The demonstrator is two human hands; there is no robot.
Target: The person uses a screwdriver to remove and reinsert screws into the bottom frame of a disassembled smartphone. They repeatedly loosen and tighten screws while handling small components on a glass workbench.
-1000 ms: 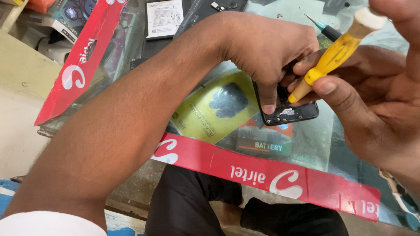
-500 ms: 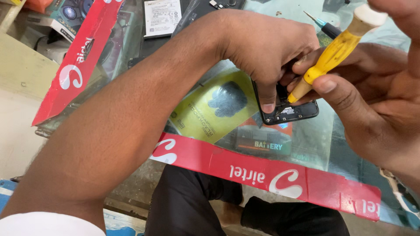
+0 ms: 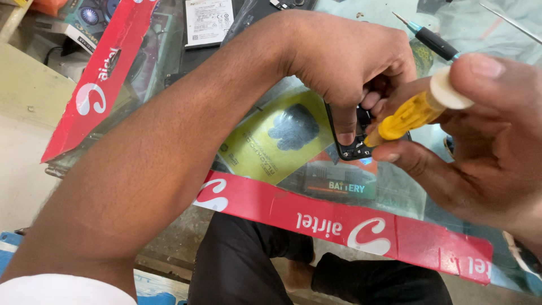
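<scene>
My left hand [image 3: 350, 62] reaches across from the lower left and grips a small black phone frame [image 3: 353, 148] on the glass counter, fingers curled over its top edge. My right hand [image 3: 480, 152] holds a yellow-handled screwdriver [image 3: 415, 110] with a white cap. The tool slants down to the left, and its tip meets the phone frame by my left fingers. Most of the phone is hidden under both hands.
A second screwdriver with a black handle and teal collar [image 3: 432, 39] lies on the glass behind my hands. Red tape strips [image 3: 350, 223] edge the glass counter [image 3: 395, 192]. A white-labelled flat battery [image 3: 209, 21] lies at the back. Packages show under the glass.
The yellow screwdriver has tilted slightly and my right hand shifted a little; my left hand keeps the same grip on the phone frame.
</scene>
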